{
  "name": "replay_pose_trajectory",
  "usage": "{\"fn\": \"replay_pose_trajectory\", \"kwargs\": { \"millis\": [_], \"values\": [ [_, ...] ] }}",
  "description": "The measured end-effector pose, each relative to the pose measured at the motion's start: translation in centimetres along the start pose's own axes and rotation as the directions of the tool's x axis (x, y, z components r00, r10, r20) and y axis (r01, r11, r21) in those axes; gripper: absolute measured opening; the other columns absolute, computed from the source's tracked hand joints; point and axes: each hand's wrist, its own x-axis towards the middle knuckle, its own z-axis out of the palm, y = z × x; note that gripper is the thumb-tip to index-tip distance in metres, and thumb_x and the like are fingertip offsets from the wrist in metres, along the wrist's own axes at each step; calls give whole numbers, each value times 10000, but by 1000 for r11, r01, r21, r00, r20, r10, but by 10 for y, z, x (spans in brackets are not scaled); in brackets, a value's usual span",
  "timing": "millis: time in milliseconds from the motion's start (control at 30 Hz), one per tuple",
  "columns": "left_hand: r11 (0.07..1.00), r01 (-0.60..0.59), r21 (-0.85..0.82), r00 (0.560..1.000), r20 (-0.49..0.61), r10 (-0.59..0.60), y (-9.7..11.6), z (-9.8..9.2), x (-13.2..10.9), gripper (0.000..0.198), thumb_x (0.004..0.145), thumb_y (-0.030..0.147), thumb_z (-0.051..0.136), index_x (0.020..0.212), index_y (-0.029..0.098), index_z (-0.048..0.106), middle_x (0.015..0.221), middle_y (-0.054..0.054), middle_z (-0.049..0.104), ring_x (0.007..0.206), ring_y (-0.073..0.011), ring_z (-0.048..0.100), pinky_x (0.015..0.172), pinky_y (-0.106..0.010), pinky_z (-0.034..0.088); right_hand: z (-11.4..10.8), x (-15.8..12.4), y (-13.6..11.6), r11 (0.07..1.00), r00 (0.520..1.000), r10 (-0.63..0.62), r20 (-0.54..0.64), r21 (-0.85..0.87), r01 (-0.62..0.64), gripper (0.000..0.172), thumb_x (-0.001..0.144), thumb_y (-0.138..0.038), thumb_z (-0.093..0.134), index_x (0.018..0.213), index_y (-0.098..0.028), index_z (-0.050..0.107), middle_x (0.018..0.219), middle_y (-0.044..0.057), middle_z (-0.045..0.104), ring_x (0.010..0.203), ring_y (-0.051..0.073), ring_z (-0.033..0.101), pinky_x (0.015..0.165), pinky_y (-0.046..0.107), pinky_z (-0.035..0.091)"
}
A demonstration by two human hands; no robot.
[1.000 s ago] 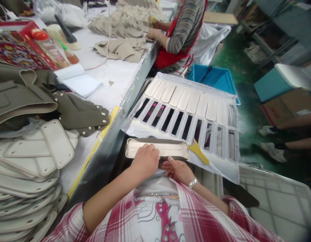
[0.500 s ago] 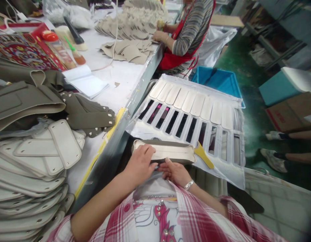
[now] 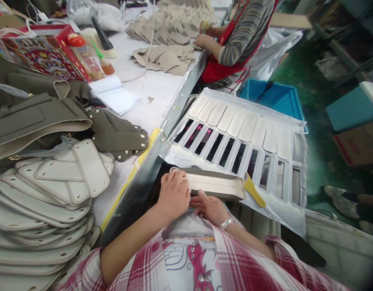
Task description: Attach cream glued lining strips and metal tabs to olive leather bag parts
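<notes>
A long cream and olive leather strap piece (image 3: 215, 184) lies in front of me over the near edge of a white slotted rack (image 3: 265, 167). My left hand (image 3: 173, 194) is curled over the strap's left end, fingers pressing down on it. My right hand (image 3: 209, 207) grips the strap's near edge from below, thumb on top. A yellow scraper tool (image 3: 253, 190) lies just right of the strap.
Stacks of cream leather pieces (image 3: 44, 202) and olive pieces (image 3: 114, 133) fill the table (image 3: 156, 91) at left. A row of cream strips (image 3: 244, 123) lies on the rack. Another person in a red apron (image 3: 231, 44) works at the far end. A blue bin (image 3: 274, 99) stands beyond.
The view has shifted left, so everything sits further right in frame. Both hands have stayed on the strap, which has tilted up at its near edge.
</notes>
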Motion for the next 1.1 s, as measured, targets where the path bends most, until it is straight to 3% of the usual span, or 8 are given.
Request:
{"fn": "replay_pose_trajectory", "kwargs": {
  "millis": [200,400,600,733,867,933,1000,1100],
  "values": [
    [990,122,-68,984,-120,-130,-12,1,-8,151,734,216,618,830,174,509,1123,-93,505,1059,-267,446,914,-434,358,19,6,0,1000,1000,9,25,-8,-8,429,889,-407,439,683,-87,636,678,111,687,399,86,552,321,160,316],
    [950,146,-275,981,-83,-175,-36,1,-20,64,756,158,566,772,184,509,1186,-67,464,1123,-228,425,965,-382,361,39,11,-1,999,998,50,34,2,-50,440,891,-428,428,714,-75,623,683,120,684,394,83,546,331,160,306],
    [910,190,-368,963,-112,-247,-37,4,-24,96,757,118,530,687,183,520,1193,-52,456,1134,-223,428,981,-393,358,60,8,-8,998,997,30,77,-64,-25,433,900,-406,382,618,-141,575,634,84,664,416,106,553,349,187,304],
    [867,214,-450,938,-154,-312,-39,9,-25,177,733,85,507,870,195,528,1225,-68,420,1142,-208,436,945,-367,410,70,8,-6,995,995,1,102,-98,9,338,902,-347,363,785,-156,617,722,81,679,431,117,563,360,201,300],
    [830,247,-501,934,-106,-342,-43,13,-28,302,735,120,496,1025,200,475,1160,-76,475,1079,-201,487,820,-325,486,76,11,2,997,987,-25,159,-63,35,465,918,-452,286,902,-137,627,880,126,686,511,134,609,373,207,300],
    [860,249,-445,943,-89,-319,-43,12,-28,348,736,147,505,1077,191,456,1116,-80,509,1053,-212,507,852,-361,477,68,8,2,998,983,-46,176,-35,53,521,901,-521,299,901,-122,634,866,137,687,553,153,623,407,220,351],
    [931,191,-312,967,-101,-233,-41,8,-26,434,742,161,503,1168,177,423,1169,-102,501,1102,-235,487,930,-411,428,46,-2,-1,997,969,-71,238,-3,73,541,859,-578,371,884,-110,642,823,135,690,597,167,632,472,238,413],
    [999,15,-28,994,-110,-18,-27,6,-14,518,778,169,462,1286,183,365,1301,-114,452,1215,-262,408,1031,-479,300,-19,-26,-2,993,870,-105,482,3,118,533,787,-604,486,864,-100,639,817,125,686,632,162,632,565,256,457]
  ]
}}
